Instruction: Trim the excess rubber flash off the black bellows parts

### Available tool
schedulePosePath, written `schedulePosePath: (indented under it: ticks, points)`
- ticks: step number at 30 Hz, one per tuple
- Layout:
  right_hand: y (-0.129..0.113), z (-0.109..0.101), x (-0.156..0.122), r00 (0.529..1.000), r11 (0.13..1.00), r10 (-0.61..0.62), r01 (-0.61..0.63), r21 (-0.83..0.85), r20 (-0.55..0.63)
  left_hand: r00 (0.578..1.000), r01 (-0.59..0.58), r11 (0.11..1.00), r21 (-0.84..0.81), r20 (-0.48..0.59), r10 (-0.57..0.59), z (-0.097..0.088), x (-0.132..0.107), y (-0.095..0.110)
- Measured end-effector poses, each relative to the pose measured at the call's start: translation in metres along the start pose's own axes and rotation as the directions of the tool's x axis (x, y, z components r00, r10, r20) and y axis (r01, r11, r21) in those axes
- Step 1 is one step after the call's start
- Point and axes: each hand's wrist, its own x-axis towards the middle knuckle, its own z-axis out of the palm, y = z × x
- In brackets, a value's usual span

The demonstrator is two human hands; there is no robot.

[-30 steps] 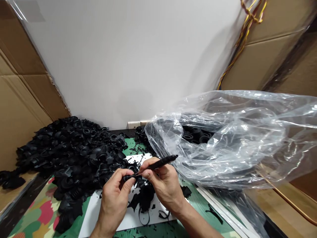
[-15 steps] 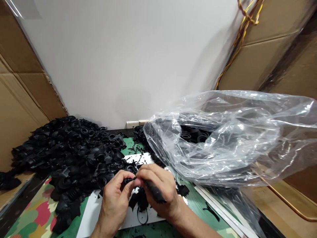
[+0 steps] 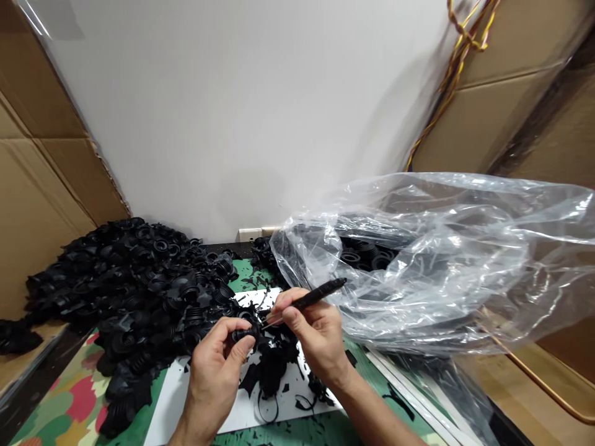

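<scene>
My left hand [image 3: 214, 365] pinches a small black rubber part [image 3: 242, 335] between thumb and fingers, low in the middle of the view. My right hand [image 3: 312, 331] grips a slim black knife [image 3: 310, 299] like a pen, its thin blade touching the part and its handle pointing up to the right. Both hands hover over a white board [image 3: 186, 396] littered with black rubber trimmings [image 3: 272, 365].
A big heap of black ribbed rubber parts [image 3: 125, 279] fills the left side. A clear plastic bag [image 3: 441, 260] holding more such parts lies on the right. Cardboard walls [image 3: 37, 186] stand on both sides, a white panel [image 3: 242, 111] behind. Yellow-red wires [image 3: 458, 49] hang at upper right.
Half a second ago my right hand was rolled over the part with the knife handle pointing down. Now the handle is swung back up to the right, blade on the part.
</scene>
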Motion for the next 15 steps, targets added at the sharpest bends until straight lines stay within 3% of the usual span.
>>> schedulePosePath:
  ticks: [15]
  points:
    - [0.0047,0.0049,-0.0059,0.998,0.995,-0.051,0.055,-0.089,0.046,0.989,-0.143,0.986,0.091,-0.018,0.145,0.0003,0.0003,-0.0039]
